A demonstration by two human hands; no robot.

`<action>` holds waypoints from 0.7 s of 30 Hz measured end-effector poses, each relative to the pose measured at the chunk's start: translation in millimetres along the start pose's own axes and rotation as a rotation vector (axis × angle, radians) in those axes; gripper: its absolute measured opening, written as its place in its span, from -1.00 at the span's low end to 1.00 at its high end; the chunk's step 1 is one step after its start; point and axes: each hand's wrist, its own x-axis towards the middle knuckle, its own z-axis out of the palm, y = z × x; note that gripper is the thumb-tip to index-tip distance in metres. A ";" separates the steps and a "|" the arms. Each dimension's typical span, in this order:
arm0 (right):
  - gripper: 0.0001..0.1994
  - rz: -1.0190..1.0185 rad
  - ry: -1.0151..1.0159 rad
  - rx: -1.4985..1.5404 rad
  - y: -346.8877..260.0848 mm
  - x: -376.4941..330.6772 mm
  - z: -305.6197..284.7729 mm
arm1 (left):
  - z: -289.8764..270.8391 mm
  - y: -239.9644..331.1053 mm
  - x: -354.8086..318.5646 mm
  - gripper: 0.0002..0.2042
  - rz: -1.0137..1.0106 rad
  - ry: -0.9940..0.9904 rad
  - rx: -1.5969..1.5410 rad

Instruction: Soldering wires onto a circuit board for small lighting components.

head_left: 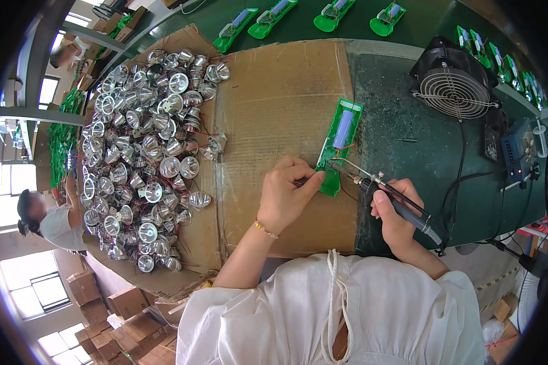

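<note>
A green plastic casing lies at a slant on the cardboard, with a purple cylindrical battery, a green circuit board and a red wire in it. My left hand is closed at the casing's lower left edge, thumb and index finger pinched together. What sits between them is mostly hidden; a small dark bit shows. My right hand grips a soldering iron with a thin metal feed tube alongside it. The iron's tip and the tube's end meet over the circuit board, close to my left fingertips.
A large heap of silver reflector cups with wires covers the left of the cardboard. Similar green casings line the far edge and far right. A black fan and a blue soldering station stand at right. Another person is at far left.
</note>
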 end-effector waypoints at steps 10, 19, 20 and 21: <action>-0.86 -0.039 0.053 0.082 -5.9 -3.4 -1.7 | 0.1 -6.3 -0.3 -0.87 -0.004 0.000 -0.037; -0.82 -0.225 0.020 0.008 -6.5 5.6 -28.8 | -4.7 -4.8 -1.1 -0.89 0.015 -0.020 -0.046; -0.83 -0.278 0.043 -0.038 -5.6 11.1 -37.4 | -5.8 -5.1 -0.5 -0.88 0.047 -0.034 -0.060; -0.83 -0.288 0.121 -0.057 -7.0 17.7 -43.7 | -9.7 1.0 -2.6 -0.87 -0.121 -0.070 -0.192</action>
